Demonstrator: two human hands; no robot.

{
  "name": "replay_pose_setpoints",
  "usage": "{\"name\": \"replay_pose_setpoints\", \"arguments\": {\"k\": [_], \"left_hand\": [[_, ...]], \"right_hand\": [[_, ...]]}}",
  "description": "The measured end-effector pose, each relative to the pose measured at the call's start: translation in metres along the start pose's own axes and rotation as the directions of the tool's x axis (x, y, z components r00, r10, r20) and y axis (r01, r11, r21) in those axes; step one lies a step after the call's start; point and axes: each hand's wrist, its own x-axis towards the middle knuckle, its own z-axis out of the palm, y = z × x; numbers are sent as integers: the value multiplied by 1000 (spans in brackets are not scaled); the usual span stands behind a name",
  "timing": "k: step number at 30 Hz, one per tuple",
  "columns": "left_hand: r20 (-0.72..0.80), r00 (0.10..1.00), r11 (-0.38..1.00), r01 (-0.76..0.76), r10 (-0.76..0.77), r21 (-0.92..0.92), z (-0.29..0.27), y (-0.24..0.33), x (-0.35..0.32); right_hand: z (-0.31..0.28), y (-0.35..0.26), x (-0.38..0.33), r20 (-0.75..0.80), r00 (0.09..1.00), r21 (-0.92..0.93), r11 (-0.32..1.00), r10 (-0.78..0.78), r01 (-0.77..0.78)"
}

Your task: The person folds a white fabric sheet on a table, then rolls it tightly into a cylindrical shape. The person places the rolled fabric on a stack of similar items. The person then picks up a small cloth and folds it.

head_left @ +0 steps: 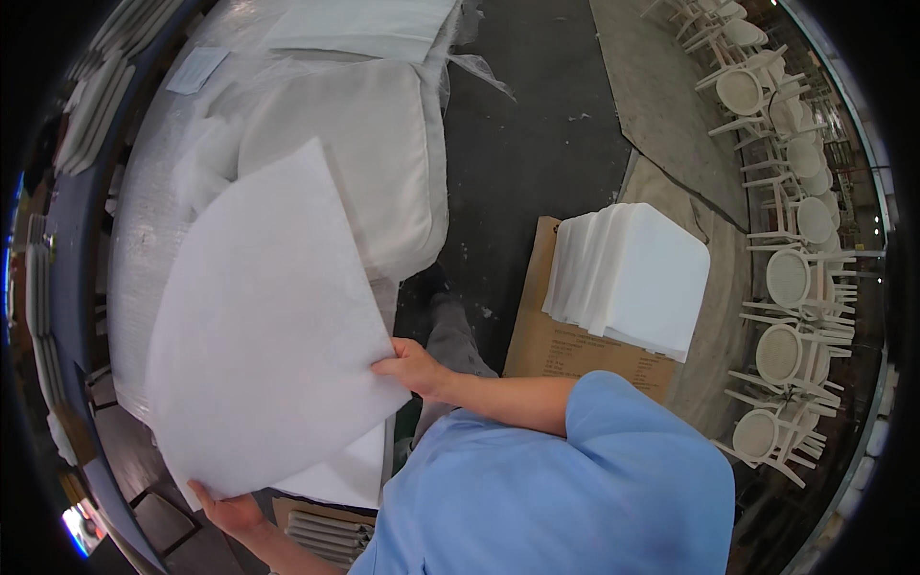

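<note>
here, the right edge of a broad white sheet (268,316) is pinched by the fingers of the right hand (417,371), and its lower left corner is held by those of the left hand (227,512). a pale padded piece (355,125) is partly hidden behind it; farther right, a stack of white pieces (656,278) is supported by brown cardboard (537,350). the sheet is judged light, soft and easily creased, so it is best taken gently by opposite edges.
</note>
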Motion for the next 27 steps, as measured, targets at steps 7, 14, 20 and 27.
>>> {"name": "replay_pose_setpoints", "arguments": {"k": [7,14,20,27], "left_hand": [[55,997,998,57,-56,-6,-16,0,8],[157,987,996,43,-30,-75,7,2,47],[132,979,984,163,-153,-72,22,62,163],[-69,966,968,-250,248,-22,-14,224,222]], "right_hand": [[7,16,-21,-112,993,64,998,28,-21],[52,-48,15,-58,988,-73,988,-140,136],[143,-105,112,143,940,-227,914,-309,335],[315,-151,193,427,869,-312,862,-250,401]]}}
